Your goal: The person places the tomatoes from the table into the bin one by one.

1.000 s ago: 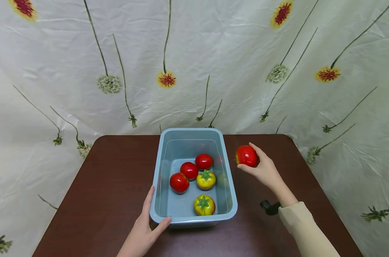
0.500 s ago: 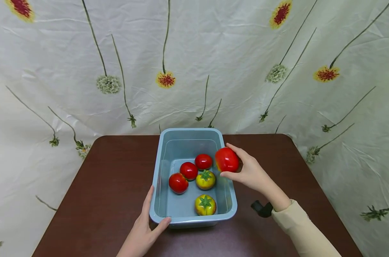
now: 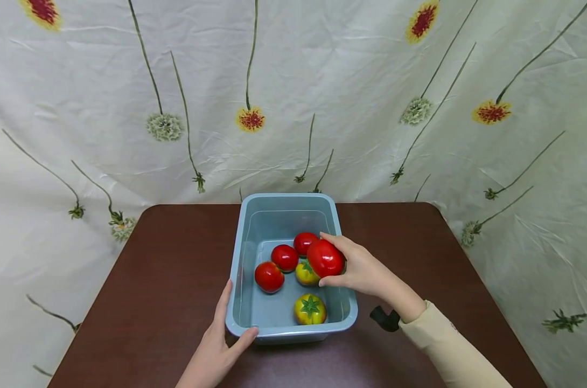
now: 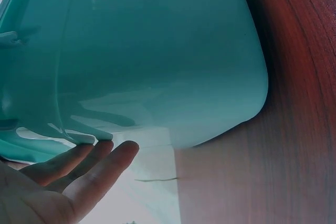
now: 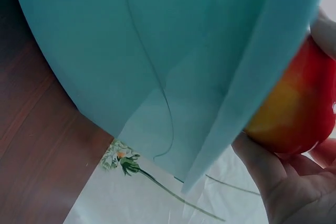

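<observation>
My right hand [image 3: 358, 269] grips a large red tomato [image 3: 326, 258] between thumb and fingers, over the right side of a blue plastic bin [image 3: 240, 237]. In the right wrist view, the held tomato [image 5: 302, 106] shows a yellow patch, partly hidden behind the bin's rim. My left hand [image 3: 216, 334] rests against the bin's near left corner, thumb at the front rim and fairly straight fingers [image 4: 102, 177] on the side wall. Inside lie red tomatoes [image 3: 269, 277] and yellow-green ones with green star-shaped tops [image 3: 310, 309]. The held tomato partly covers one of the yellow-green ones.
The bin stands on a dark brown table [image 3: 177, 258] with rounded far corners. Behind and around the table hangs a white flower-printed cloth [image 3: 293, 81]. A black object [image 3: 384, 319], apparently the wrist camera, sits beside the right wrist.
My right hand has carried the red tomato leftward, from above the table right of the bin to over its inside, and lower. My left hand has stayed in place on the bin.
</observation>
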`<state>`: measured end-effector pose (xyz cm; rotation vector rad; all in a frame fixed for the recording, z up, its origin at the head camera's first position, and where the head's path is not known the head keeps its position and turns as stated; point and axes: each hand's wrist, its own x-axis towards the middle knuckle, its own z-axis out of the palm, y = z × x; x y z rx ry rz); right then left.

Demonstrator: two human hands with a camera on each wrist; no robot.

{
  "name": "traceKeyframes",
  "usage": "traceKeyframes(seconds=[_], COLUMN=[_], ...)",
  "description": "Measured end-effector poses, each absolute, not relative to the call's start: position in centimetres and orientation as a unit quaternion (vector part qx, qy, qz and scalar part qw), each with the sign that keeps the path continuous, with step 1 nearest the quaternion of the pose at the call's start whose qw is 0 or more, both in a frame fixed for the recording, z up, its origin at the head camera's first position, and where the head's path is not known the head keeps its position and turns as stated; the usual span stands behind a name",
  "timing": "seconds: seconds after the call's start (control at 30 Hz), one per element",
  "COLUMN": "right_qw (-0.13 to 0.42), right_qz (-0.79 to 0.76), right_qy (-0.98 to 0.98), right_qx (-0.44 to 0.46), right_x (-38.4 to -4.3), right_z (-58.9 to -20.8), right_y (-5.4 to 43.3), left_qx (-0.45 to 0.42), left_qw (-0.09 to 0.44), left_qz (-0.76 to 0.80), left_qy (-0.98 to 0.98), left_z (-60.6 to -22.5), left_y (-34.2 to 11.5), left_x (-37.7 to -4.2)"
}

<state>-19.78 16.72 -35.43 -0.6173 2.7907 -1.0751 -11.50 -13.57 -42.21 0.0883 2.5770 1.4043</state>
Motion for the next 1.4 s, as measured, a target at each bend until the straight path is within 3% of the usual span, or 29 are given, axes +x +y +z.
traceKeyframes(seconds=[0.43,0.9,1.4], right_qw=[0.092,-0.010,-0.067], right_qz=[-0.312,-0.329,-0.362], right_qy=[0.917,0.917,0.914], right_qx=[-0.230,-0.224,-0.170], right_x=[-19.3,-18.6,-18.7], right_z=[-35.5,-35.8,-36.1], right_y=[15.8,16.2,15.5], left_qx=[0.026,0.044,0.078], left_qw=[0.112,0.093,0.075], left_qz=[0.475,0.469,0.413], left_qy=[0.873,0.877,0.904], left_z=[-42.1,-42.2,-40.7], left_y=[-13.4,-13.8,-14.2], left_x=[-11.7,-11.9,-13.5])
